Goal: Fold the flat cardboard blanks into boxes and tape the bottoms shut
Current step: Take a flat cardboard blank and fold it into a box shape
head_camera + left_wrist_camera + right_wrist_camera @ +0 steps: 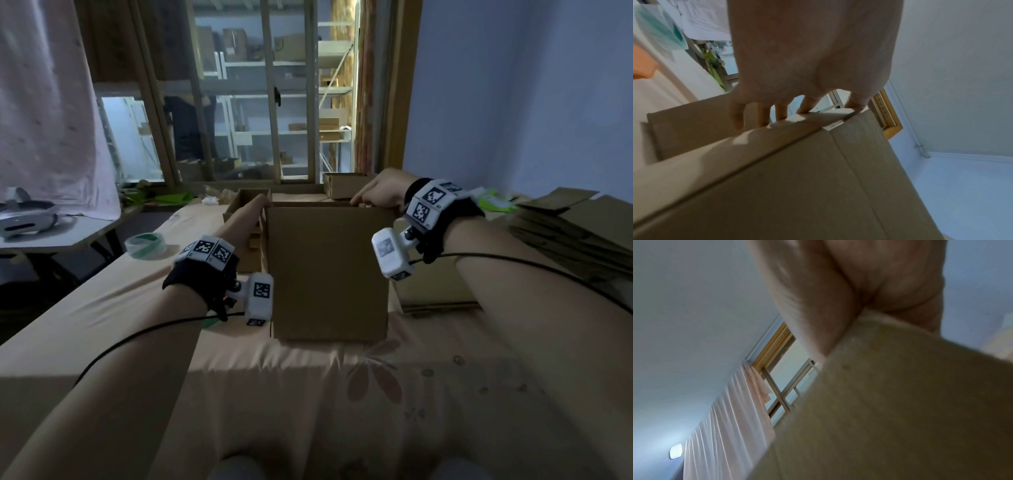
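Observation:
A brown cardboard box [329, 274] stands upright on the peach floral cloth [308, 394] in front of me. My left hand [251, 212] lies with straight fingers against the box's upper left corner. In the left wrist view the fingertips [805, 105] touch the top edge of the box [818, 186]. My right hand [376, 192] curls over the upper right corner, fingers hooked behind the top edge. The right wrist view shows the right hand [828, 313] wrapped round the rim of the box [900, 402]. The inside of the box is hidden.
A green-and-white tape roll [147, 245] lies to the left on the cloth. Folded boxes [246, 202] [346, 185] stand behind. A stack of flat blanks [565, 233] lies at the right, another blank [435, 291] beside the box. A headset [24, 219] rests on a side table.

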A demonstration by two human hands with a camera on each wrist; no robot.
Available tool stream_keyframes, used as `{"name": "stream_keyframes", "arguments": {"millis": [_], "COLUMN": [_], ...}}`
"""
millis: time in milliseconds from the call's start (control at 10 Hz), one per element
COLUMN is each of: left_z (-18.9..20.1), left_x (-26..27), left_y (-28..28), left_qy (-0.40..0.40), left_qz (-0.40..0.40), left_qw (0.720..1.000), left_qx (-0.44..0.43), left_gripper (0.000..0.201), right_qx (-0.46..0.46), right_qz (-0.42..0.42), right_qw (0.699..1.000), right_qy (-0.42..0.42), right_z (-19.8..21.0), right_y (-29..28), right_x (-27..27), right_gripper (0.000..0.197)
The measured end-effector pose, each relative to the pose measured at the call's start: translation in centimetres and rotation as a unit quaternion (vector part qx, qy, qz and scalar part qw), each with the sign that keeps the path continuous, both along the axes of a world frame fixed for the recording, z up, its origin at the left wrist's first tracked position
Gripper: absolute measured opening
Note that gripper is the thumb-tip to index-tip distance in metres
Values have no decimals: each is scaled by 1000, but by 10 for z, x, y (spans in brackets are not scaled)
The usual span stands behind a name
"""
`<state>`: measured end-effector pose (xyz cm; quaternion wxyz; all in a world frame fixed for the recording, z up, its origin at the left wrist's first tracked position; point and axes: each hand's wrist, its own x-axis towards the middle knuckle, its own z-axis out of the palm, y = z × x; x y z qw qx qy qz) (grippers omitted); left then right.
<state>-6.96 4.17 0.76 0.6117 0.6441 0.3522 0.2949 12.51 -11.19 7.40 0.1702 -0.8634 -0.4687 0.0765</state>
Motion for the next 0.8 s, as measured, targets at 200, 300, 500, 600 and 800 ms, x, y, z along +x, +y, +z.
{"name": "stream_keyframes", "arguments": {"millis": [200, 300, 500, 600, 800], "left_z": [5, 14, 34, 26, 2], "left_x": [-5, -3, -13, -8, 5], "left_y": [-4, -14, -28, -31, -25], "left_qy": [70, 68, 143, 190, 101], "left_qz": [-11, -19, -20, -42, -16], "left_qw": [997, 997, 985, 972, 995], "left_qx": [31, 33, 89, 132, -13], "left_gripper": [38, 23, 51, 50, 87], "right_qx": [-69, -29, 16, 34, -13], "right_qz": [19, -19, -63, -90, -71], "right_qw": [997, 997, 996, 994, 995], "right_qy": [-3, -63, -54, -59, -61], "right_z": [4, 0, -14, -18, -13], "right_y": [-7, -1, 11, 17, 14], "right_x": [2, 2, 12, 14, 18], "right_gripper": [41, 46, 40, 35, 40]}}
